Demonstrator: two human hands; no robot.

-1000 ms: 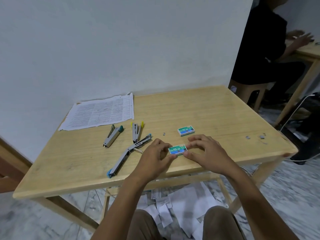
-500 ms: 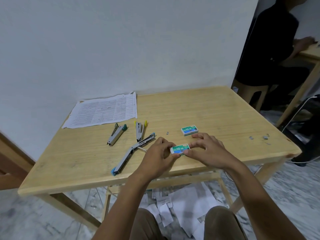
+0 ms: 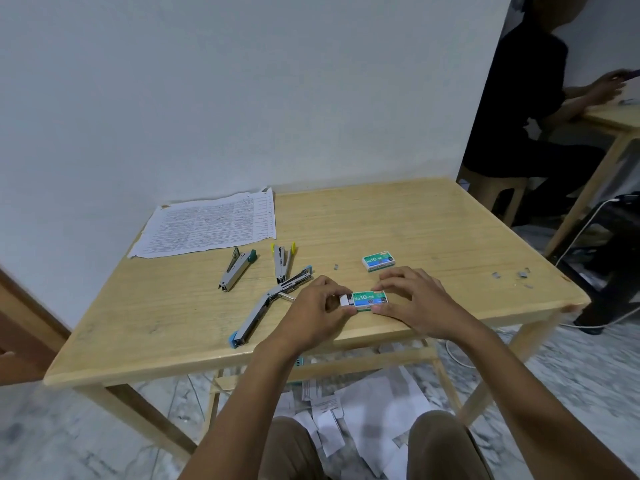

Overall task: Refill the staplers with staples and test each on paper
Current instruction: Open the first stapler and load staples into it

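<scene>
Since the earlier frames the inner tray of the staple box point(image 3: 370, 301) has slid out a little at its left end, showing white, where before the box was closed.

A sheaf of printed paper point(image 3: 207, 224) lies at the table's point(image 3: 433, 223) far left corner by the wall. Nearer the middle lie three staplers: a green-tipped stapler point(image 3: 237, 269), a yellow-tipped stapler point(image 3: 282, 259), and a blue-tipped stapler point(image 3: 268, 302) swung fully open, reaching toward the near edge.

The left hand point(image 3: 318, 310) pinches the protruding tray end of the box near the near edge; the right hand point(image 3: 412, 301) clamps the box's sleeve between thumb and fingertips. A second staple box point(image 3: 378, 261) lies closed just beyond, apart from the hands. Loose staple bits point(image 3: 521, 274) are scattered near the right edge.
</scene>
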